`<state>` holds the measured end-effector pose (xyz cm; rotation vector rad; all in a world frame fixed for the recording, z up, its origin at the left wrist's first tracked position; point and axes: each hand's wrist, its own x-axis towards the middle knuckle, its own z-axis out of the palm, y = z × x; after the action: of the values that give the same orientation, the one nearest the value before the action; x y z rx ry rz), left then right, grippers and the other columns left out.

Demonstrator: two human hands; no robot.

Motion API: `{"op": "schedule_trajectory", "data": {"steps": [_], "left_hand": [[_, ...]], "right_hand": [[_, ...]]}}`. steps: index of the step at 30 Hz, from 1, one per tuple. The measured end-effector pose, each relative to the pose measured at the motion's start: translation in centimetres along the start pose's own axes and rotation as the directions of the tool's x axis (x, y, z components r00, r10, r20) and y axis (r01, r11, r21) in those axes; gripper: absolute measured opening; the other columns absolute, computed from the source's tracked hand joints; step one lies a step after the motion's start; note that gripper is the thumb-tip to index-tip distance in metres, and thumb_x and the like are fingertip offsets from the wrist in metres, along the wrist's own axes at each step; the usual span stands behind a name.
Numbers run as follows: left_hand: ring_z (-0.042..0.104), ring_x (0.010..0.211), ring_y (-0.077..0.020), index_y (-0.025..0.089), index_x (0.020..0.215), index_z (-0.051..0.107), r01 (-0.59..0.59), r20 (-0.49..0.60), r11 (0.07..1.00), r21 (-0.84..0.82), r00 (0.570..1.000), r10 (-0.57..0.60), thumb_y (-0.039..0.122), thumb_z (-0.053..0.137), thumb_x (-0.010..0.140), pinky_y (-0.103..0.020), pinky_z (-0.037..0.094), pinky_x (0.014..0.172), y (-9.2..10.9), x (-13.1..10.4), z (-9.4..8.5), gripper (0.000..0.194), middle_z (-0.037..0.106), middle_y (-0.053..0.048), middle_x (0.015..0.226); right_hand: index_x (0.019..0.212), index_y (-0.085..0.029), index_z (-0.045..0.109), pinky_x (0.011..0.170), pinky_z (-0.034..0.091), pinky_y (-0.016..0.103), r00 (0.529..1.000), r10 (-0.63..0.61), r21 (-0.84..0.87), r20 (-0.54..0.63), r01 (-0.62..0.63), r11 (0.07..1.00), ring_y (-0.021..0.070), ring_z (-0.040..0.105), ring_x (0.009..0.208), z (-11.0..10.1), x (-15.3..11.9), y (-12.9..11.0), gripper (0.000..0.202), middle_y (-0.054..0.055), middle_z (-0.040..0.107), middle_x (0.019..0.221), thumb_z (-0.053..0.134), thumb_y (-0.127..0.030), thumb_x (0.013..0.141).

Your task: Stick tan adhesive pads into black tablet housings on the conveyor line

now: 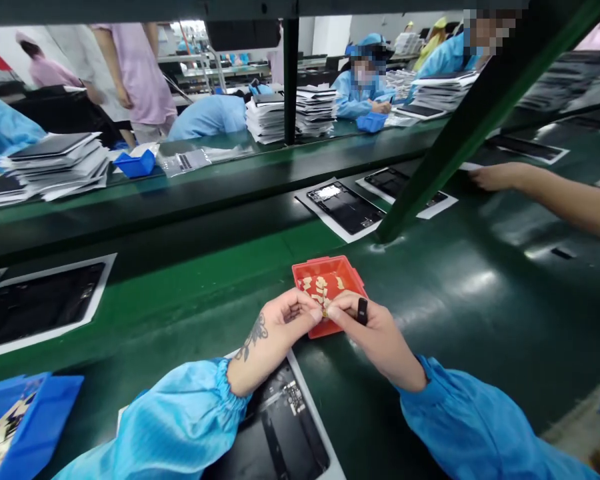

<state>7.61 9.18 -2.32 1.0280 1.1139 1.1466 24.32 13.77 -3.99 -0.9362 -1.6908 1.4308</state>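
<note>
Over the near side of a red plastic bin [350, 273], my left hand [293, 313] and my right hand [365, 323] meet fingertip to fingertip. Both pinch a small yellowish piece [325, 311] with a thin dark strip; its exact kind is too small to make out. Several pale yellow pieces [321, 283] lie loose in the bin. A black band sits on a finger of my right hand. Under my left forearm lies an open black tablet housing [285, 427] on a white sheet, partly hidden by the blue sleeve.
A blue bin [45, 427] of small parts stands at the near left. More tablet housings [45, 303] [347, 207] lie on white sheets along the green bench. A slanted green post [450, 150] rises at right. Beyond it reaches a co-worker's arm [545, 190]. Stacks [65, 163] line the far bench.
</note>
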Motion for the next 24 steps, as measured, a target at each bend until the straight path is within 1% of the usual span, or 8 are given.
{"op": "schedule_trajectory", "data": {"steps": [4, 8, 11, 13, 15, 18, 21, 24], "left_hand": [[0.054, 0.073, -0.0114, 0.014, 0.079, 0.06, 0.045, 0.009, 0.998, -0.034, 0.999, -0.044, 0.026, 0.07, 0.077, -0.024, 0.042, 0.072, 0.0, 0.5, 0.2, 0.015, 0.061, 0.0, 0.077], [0.055, 0.073, -0.0121, 0.013, 0.075, 0.061, 0.055, 0.045, 0.996, -0.075, 0.998, -0.051, 0.023, 0.066, 0.079, -0.024, 0.042, 0.073, -0.4, 0.8, -0.2, 0.011, 0.062, -0.001, 0.075], [0.056, 0.076, -0.0128, 0.015, 0.077, 0.061, 0.035, -0.003, 0.995, -0.098, 0.999, -0.036, 0.023, 0.064, 0.08, -0.024, 0.042, 0.075, -0.9, 1.3, -0.7, 0.01, 0.063, -0.001, 0.079], [0.056, 0.077, -0.0135, 0.016, 0.077, 0.06, -0.011, -0.096, 1.0, -0.022, 0.995, 0.009, 0.027, 0.063, 0.081, -0.025, 0.042, 0.075, -1.4, 1.9, -1.0, 0.012, 0.063, -0.001, 0.08], [0.055, 0.076, -0.0142, 0.016, 0.074, 0.06, -0.085, -0.168, 0.977, 0.195, 0.979, 0.119, 0.03, 0.062, 0.082, -0.026, 0.042, 0.073, -1.9, 2.7, -1.3, 0.017, 0.061, -0.001, 0.079], [0.054, 0.08, -0.0173, 0.017, 0.07, 0.064, -0.178, -0.142, 0.862, 0.475, 0.951, 0.274, 0.029, 0.062, 0.082, -0.03, 0.041, 0.078, -2.4, 3.9, -1.5, 0.017, 0.06, -0.003, 0.08], [0.053, 0.089, -0.0198, 0.021, 0.079, 0.072, -0.218, -0.064, 0.822, 0.526, 0.954, 0.294, 0.021, 0.06, 0.081, -0.033, 0.039, 0.087, -2.3, 4.3, -1.3, 0.012, 0.06, -0.003, 0.083], [0.055, 0.093, -0.0195, 0.022, 0.092, 0.073, -0.214, -0.012, 0.873, 0.439, 0.97, 0.244, 0.023, 0.056, 0.085, -0.032, 0.04, 0.088, -1.5, 3.8, -1.0, 0.018, 0.061, -0.004, 0.09]], "right_hand": [[0.076, -0.018, 0.061, 0.071, 0.042, 0.025, 1.0, -0.002, -0.039, 0.02, 0.003, 0.999, 0.0135, 0.053, 0.074, -0.6, -0.1, 0.3, 0.017, 0.0, 0.058, 0.076, 0.059, -0.03, 0.088], [0.076, -0.018, 0.059, 0.069, 0.042, 0.026, 1.0, 0.027, -0.075, 0.013, -0.026, 0.997, 0.0143, 0.052, 0.074, -0.7, -0.1, 0.4, 0.02, 0.0, 0.057, 0.076, 0.057, -0.034, 0.088], [0.074, -0.018, 0.055, 0.063, 0.041, 0.025, 0.995, 0.032, -0.087, -0.094, -0.041, 0.995, 0.0128, 0.049, 0.066, -0.7, -0.1, 0.7, 0.024, 0.0, 0.053, 0.07, 0.056, -0.037, 0.089], [0.075, -0.019, 0.052, 0.054, 0.037, 0.023, 0.977, 0.047, -0.058, -0.206, -0.06, 0.996, 0.01, 0.042, 0.055, -0.7, 0.0, 0.9, 0.025, -0.003, 0.047, 0.062, 0.055, -0.04, 0.089], [0.078, -0.019, 0.051, 0.048, 0.032, 0.022, 0.96, 0.081, -0.003, -0.266, -0.085, 0.996, 0.008, 0.035, 0.048, -0.7, 0.1, 1.1, 0.027, -0.006, 0.041, 0.056, 0.054, -0.043, 0.089], [0.079, -0.019, 0.051, 0.045, 0.029, 0.021, 0.96, 0.123, 0.031, -0.25, -0.119, 0.992, 0.0071, 0.032, 0.046, -0.7, 0.1, 1.4, 0.03, -0.007, 0.038, 0.054, 0.053, -0.046, 0.09], [0.08, -0.018, 0.052, 0.046, 0.03, 0.022, 0.967, 0.121, -0.008, -0.223, -0.126, 0.992, 0.0076, 0.034, 0.047, -0.7, 0.0, 1.4, 0.03, -0.006, 0.039, 0.054, 0.053, -0.047, 0.09], [0.08, -0.019, 0.052, 0.045, 0.031, 0.022, 0.979, 0.089, -0.044, -0.185, -0.099, 0.994, 0.0082, 0.034, 0.046, -0.7, -0.1, 1.4, 0.03, -0.006, 0.039, 0.053, 0.052, -0.047, 0.091]]}}
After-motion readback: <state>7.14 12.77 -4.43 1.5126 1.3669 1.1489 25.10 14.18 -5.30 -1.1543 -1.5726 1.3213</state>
